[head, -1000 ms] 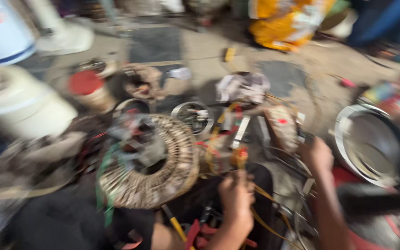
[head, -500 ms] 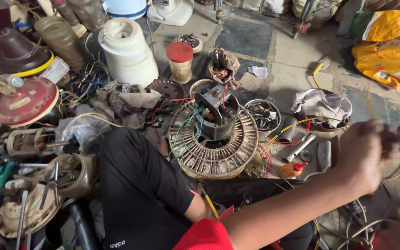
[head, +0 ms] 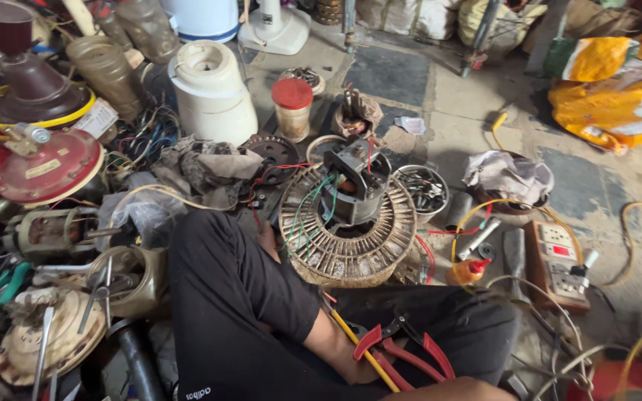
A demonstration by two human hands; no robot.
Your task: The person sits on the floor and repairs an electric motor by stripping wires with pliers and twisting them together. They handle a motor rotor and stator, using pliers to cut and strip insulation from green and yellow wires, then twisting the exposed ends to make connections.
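Floor crowded at the left edge: red dome cover, old motors, white jug; barely any free room there. Centre: round wound stator ring, rusty slotted rim, grey motor block on top with green and red wires, just beyond the black-trousered leg. Red-handled pliers lie on the lap. Right: switch box, bare floor behind. Hands mostly out of frame; fingers' state cannot be told.

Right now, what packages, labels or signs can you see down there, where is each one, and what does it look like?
Yellow-and-white printed sack: far right on the floor, crumpled and bulging.
Label: small pale strip on the round red cover at the left.
White tag: by the yellow ring, upper left.
Red-lidded jar: upper middle, upright, clear plastic.
No screens.
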